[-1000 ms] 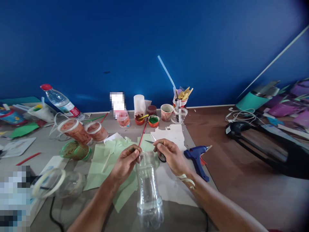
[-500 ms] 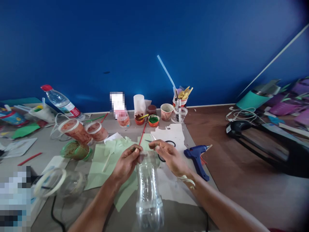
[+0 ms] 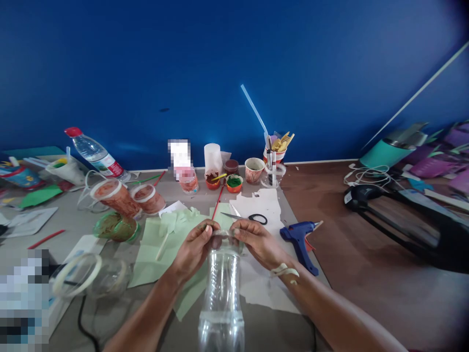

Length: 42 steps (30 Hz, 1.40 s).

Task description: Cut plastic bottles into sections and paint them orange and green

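A clear plastic bottle (image 3: 223, 288) lies lengthwise in front of me, with its wider part toward me. My left hand (image 3: 194, 247) pinches the left side of the bottle's far rim between thumb and fingers. On the opposite side of that rim, my right hand (image 3: 258, 242) is closed in a pinch too. White smears mark my right wrist. Just beyond my hands, black-handled scissors (image 3: 256, 218) rest on white paper (image 3: 271, 200). Pale green paper (image 3: 148, 264) is spread left of the bottle.
A blue glue gun (image 3: 299, 239) lies to the right, near a black frame-like object (image 3: 395, 230). Paint pots (image 3: 233, 184) and cups stand along the blue wall. Reddish-painted cups (image 3: 115, 195), a water bottle (image 3: 95, 155) and a pale ring (image 3: 77, 274) are at left.
My right hand has come in to the bottle's rim and pinches it. The bottle's near end has swung slightly left. The scissors show more fully now.
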Each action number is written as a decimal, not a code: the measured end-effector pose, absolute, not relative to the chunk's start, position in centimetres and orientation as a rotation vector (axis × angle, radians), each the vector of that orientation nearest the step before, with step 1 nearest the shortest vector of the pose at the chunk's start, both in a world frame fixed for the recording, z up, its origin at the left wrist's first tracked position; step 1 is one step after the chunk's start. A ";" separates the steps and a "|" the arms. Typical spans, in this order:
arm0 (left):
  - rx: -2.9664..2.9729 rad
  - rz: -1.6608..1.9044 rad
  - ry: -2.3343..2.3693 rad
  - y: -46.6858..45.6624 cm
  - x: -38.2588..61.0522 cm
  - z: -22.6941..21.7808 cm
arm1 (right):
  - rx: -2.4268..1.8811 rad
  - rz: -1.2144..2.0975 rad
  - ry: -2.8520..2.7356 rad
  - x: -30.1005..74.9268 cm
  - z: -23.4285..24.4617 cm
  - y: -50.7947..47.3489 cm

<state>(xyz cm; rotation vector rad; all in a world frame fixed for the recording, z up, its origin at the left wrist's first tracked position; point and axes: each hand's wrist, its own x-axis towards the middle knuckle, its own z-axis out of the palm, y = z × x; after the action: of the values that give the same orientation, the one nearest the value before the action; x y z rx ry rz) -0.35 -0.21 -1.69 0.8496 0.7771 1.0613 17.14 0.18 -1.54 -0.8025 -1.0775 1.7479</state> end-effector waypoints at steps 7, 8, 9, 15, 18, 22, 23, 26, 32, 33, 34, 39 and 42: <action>0.870 1.055 0.733 -0.5 -0.2 -1.7 | -0.752 1.793 -0.991 17.1 -2.3 0.2; 0.873 1.053 0.723 -0.5 -0.2 -1.7 | -0.751 1.795 -0.979 17.1 -2.4 0.2; 0.874 1.052 0.715 -0.5 -0.2 -1.8 | -0.751 1.797 -0.962 17.1 -2.4 0.2; 0.890 1.028 0.687 -0.5 -0.2 -2.4 | -0.778 1.823 -0.862 16.8 -2.0 0.1; 0.882 1.022 0.665 -0.4 -0.2 -2.3 | -0.805 1.842 -0.815 16.7 -1.8 0.2; 0.892 1.049 0.670 -0.2 -0.2 -2.1 | -0.818 1.835 -0.795 16.8 -1.9 0.2; 0.900 1.065 0.678 -0.2 -0.2 -2.1 | -0.817 1.829 -0.809 16.9 -2.0 0.2; 0.933 1.071 0.680 -0.2 -0.3 -2.0 | -0.830 1.810 -0.877 16.9 -2.3 0.3; 0.983 1.015 0.690 -0.3 -0.4 -2.0 | -0.886 1.782 -0.972 17.1 -2.4 0.3; 0.983 1.012 0.687 -0.3 -0.4 -2.1 | -0.891 1.781 -0.978 17.1 -2.4 0.3; 0.978 1.013 0.680 -0.3 -0.4 -2.1 | -0.897 1.782 -0.986 17.1 -2.3 0.2; 0.963 1.034 0.642 -0.3 -0.3 -2.4 | -0.929 1.803 -1.087 17.0 -1.5 -0.1; 1.004 0.973 0.671 -0.4 -0.5 -2.4 | -0.946 1.792 -1.098 16.9 -1.2 -0.2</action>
<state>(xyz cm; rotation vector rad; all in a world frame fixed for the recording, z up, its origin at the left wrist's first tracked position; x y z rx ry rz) -0.52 -0.40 -2.40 1.0038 0.6707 0.9732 16.94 -0.21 -1.19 -0.9461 -1.0980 1.7916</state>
